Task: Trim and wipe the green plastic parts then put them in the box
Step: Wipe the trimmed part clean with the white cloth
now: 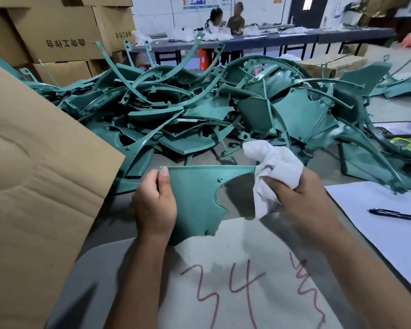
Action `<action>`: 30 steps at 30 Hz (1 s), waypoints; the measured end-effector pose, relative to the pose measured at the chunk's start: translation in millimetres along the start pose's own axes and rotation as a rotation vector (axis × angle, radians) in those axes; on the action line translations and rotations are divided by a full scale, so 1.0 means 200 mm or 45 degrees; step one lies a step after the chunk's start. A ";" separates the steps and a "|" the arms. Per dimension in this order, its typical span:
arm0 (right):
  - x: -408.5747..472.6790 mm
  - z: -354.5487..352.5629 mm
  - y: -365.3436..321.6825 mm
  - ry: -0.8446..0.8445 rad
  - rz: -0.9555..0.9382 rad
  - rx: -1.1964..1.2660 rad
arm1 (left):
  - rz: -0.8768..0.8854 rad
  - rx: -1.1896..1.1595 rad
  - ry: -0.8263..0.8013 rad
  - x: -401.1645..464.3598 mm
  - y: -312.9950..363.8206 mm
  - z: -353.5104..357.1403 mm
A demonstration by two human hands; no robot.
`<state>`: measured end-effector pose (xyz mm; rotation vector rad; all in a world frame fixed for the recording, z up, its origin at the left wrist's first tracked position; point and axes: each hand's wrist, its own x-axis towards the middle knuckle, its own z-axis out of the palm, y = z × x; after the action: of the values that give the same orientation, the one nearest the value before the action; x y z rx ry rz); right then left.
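Note:
A flat green plastic part (195, 198) with a curved cut-out on its right side is held up in front of me above the table. My left hand (153, 205) grips its left edge, thumb on the top corner. My right hand (301, 198) clutches a crumpled white cloth (273, 172) against the part's right tip. Behind them a big heap of green plastic parts (199, 110) covers the table. The brown flap of a cardboard box (33, 186) stands at my left.
White paper with red writing (235, 281) lies under my arms. Another white sheet (389, 233) with a black pen (396, 214) is at the right. A phone (399, 128) and a small green tool (406, 144) lie further right. Stacked cartons (57, 36) stand back left; two people sit at a far table.

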<state>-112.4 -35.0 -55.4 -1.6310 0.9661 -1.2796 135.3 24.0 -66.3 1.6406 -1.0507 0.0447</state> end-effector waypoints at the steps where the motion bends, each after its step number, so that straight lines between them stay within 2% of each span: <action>1: 0.00 0.00 0.01 0.055 -0.081 -0.143 | 0.005 -0.003 0.007 0.00 0.00 0.00; 3: 0.00 0.00 0.03 0.278 -0.156 -0.262 | 0.018 -0.012 0.045 0.00 0.00 0.00; 5: 0.03 -0.02 0.05 0.512 -0.140 -0.227 | 0.016 -0.025 0.110 0.00 0.00 0.00; 7: 0.06 -0.06 0.07 0.644 -0.069 -0.146 | -0.060 -0.067 0.192 0.00 0.01 0.00; 11: 0.08 -0.06 0.08 0.634 0.198 0.300 | -0.115 -0.135 0.372 -0.01 0.04 -0.02; 15: 0.07 -0.03 0.06 0.305 0.419 0.625 | 0.200 0.009 0.408 -0.05 0.06 -0.02; 18: 0.07 -0.04 0.06 0.183 0.453 0.656 | 0.317 -0.134 0.229 -0.05 0.06 0.00; 20: 0.07 -0.04 0.06 0.278 0.400 0.577 | 0.262 -0.332 -0.021 -0.06 0.07 0.02; 23: 0.09 -0.04 0.04 0.476 0.286 0.634 | -0.108 -0.682 -0.513 -0.07 0.09 -0.01; 26: 0.08 -0.05 0.00 0.476 0.194 0.759 | -0.414 -0.631 -0.943 -0.07 0.05 -0.03; 28: 0.08 -0.05 -0.01 0.488 0.166 0.777 | -0.495 -0.566 -0.993 -0.07 0.04 -0.04; 29: 0.08 -0.05 -0.02 0.498 0.156 0.794 | -0.433 -0.563 -0.922 -0.07 0.06 -0.03; 30: 0.08 -0.04 -0.02 0.495 0.148 0.812 | -0.259 -0.562 -0.830 -0.07 0.08 -0.02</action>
<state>-118.0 -48.6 -44.5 -0.8444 0.7461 -1.6442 119.1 36.3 -60.5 1.3615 -1.2506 -0.8487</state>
